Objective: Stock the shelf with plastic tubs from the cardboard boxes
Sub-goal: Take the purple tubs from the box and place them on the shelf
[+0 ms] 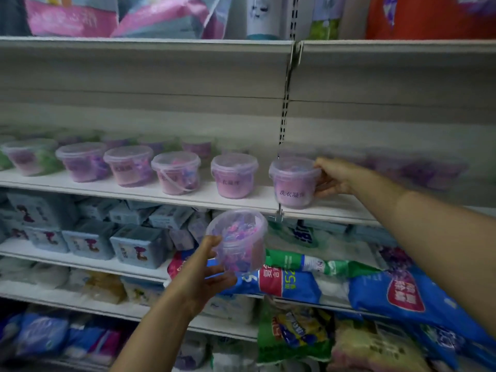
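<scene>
A white shelf [139,190] carries a front row of several clear plastic tubs [175,173] filled with pink and purple pods, with more tubs behind them. My right hand [331,177] grips the rightmost front tub [292,183], which stands upright on the shelf near its front edge. My left hand [208,272] holds another clear tub [237,241] below the shelf edge, tilted so its lid faces me. The cardboard boxes are out of view.
Right of the upright post [284,111], blurred purple tubs [418,170] stand on the same level. Blue boxes [139,247] fill the shelf below at left. Large blue and green bags [290,275] lie lower right. Pink bags [80,17] sit on the top shelf.
</scene>
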{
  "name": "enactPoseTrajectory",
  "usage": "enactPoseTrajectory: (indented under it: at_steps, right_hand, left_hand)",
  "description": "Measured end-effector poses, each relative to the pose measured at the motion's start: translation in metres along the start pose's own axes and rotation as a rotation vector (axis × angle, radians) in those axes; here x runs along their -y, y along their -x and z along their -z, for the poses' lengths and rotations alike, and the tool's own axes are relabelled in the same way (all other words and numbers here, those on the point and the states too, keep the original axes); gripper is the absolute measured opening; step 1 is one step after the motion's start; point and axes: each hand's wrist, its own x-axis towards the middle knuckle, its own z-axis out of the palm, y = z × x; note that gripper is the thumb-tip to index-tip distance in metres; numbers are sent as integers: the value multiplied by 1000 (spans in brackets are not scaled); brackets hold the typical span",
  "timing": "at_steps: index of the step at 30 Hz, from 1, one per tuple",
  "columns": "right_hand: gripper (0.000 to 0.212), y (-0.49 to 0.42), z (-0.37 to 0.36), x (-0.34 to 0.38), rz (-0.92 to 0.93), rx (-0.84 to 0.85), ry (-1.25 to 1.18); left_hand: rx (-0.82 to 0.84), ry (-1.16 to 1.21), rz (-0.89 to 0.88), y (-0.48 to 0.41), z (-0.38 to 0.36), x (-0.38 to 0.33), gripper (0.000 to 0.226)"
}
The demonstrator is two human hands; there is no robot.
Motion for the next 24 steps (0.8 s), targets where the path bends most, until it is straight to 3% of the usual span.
enactPoseTrajectory:
  at_steps: [3, 8, 11, 14, 19, 24]
  right_hand:
    - [19, -9, 3, -6, -18, 22, -17]
    - [33, -13, 16, -11, -35, 33, 34]
    - [37, -11, 24, -13, 10, -51, 54]
    - [33, -3, 38, -16, 119, -147, 101]
    - [26, 19, 74, -26, 207, -125, 115]
    - [21, 45, 130, -47, 273, -167, 100]
  left_hand:
    - [2, 41, -33, 9, -14, 5, 54]
    - [-25, 18, -80, 17, -33, 2, 52]
    - [-12, -1, -85, 20, -41, -2, 54]
    - [-14, -35, -99, 25, -53, -6, 49]
    - [71, -152, -126, 30, -87, -14, 36]
    - [135, -256, -149, 33, -136, -20, 37]
